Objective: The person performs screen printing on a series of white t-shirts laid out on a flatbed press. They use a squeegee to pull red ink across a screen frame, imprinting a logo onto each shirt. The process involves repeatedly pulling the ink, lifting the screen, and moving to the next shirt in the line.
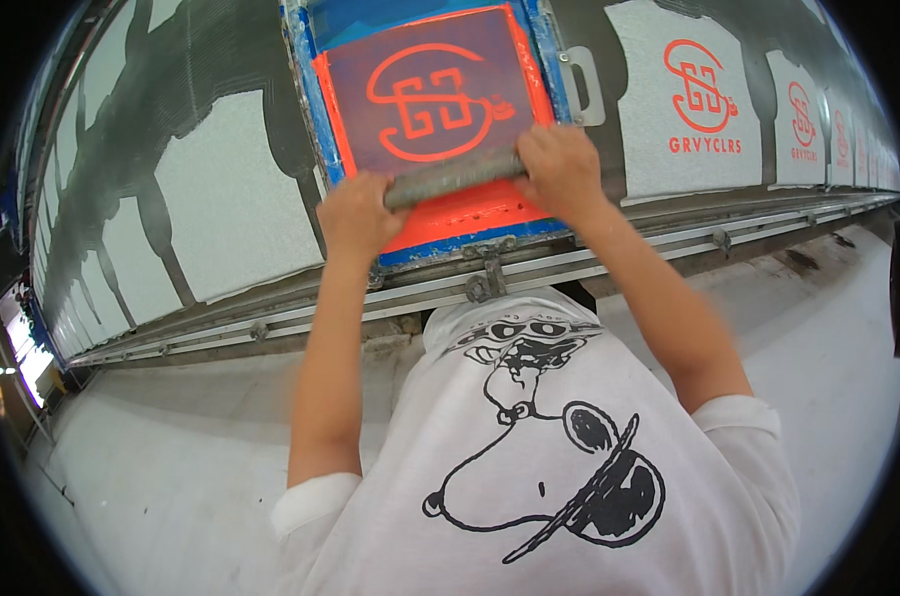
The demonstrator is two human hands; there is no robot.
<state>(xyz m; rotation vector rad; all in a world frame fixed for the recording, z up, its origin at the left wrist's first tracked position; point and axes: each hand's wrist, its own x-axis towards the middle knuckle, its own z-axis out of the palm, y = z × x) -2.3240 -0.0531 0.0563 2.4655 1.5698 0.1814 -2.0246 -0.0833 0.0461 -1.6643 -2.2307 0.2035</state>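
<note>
Both my hands grip a grey squeegee (455, 177), one at each end. My left hand (355, 214) is closed round its left end, and my right hand (561, 171) round its right end. The squeegee lies across the near part of a blue-edged printing screen (323, 149). Bright orange-red ink (470, 219) is spread on the near side of the squeegee and along the screen's side borders. Beyond it, the mesh shows an orange-red emblem (435, 99) on a purplish ground. The squeegee's blade edge is hidden from view.
A white handle (581, 85) sticks out from the screen's right side. White fabric panels with orange-red prints (696, 99) line the table to the right; unprinted panels (221, 199) lie to the left. A metal rail (658, 243) with clamps runs along the near edge, above a pale floor (202, 427).
</note>
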